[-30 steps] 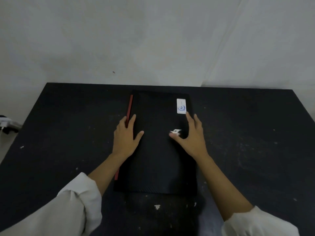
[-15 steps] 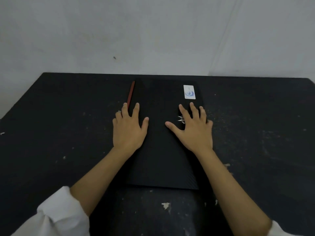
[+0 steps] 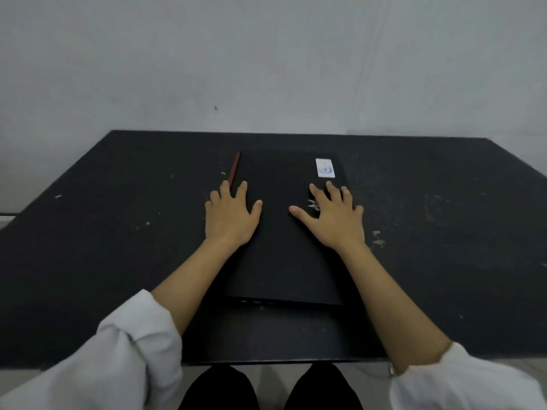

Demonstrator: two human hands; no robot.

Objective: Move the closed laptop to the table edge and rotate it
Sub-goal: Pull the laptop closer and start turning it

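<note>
The closed black laptop (image 3: 278,255) lies flat on the black table (image 3: 118,261), its long side running away from me. A red strip (image 3: 234,170) runs along its far left edge, and a white sticker (image 3: 325,167) sits at its far right corner. My left hand (image 3: 229,217) lies flat on the left part of the lid with its fingers spread. My right hand (image 3: 333,220) lies flat on the right part, partly covering a silver logo (image 3: 312,204). The laptop's near edge sits a short way back from the table's near edge (image 3: 281,361).
A grey wall (image 3: 266,69) stands right behind the table. Pale specks and scratches (image 3: 377,238) dot the tabletop. My dark trouser legs (image 3: 219,389) show below the near edge, over a pale floor.
The view has pulled back, so the table's near edge and my legs now show. Both hands stay flat on the lid, and the laptop seems to have slid slightly toward me.
</note>
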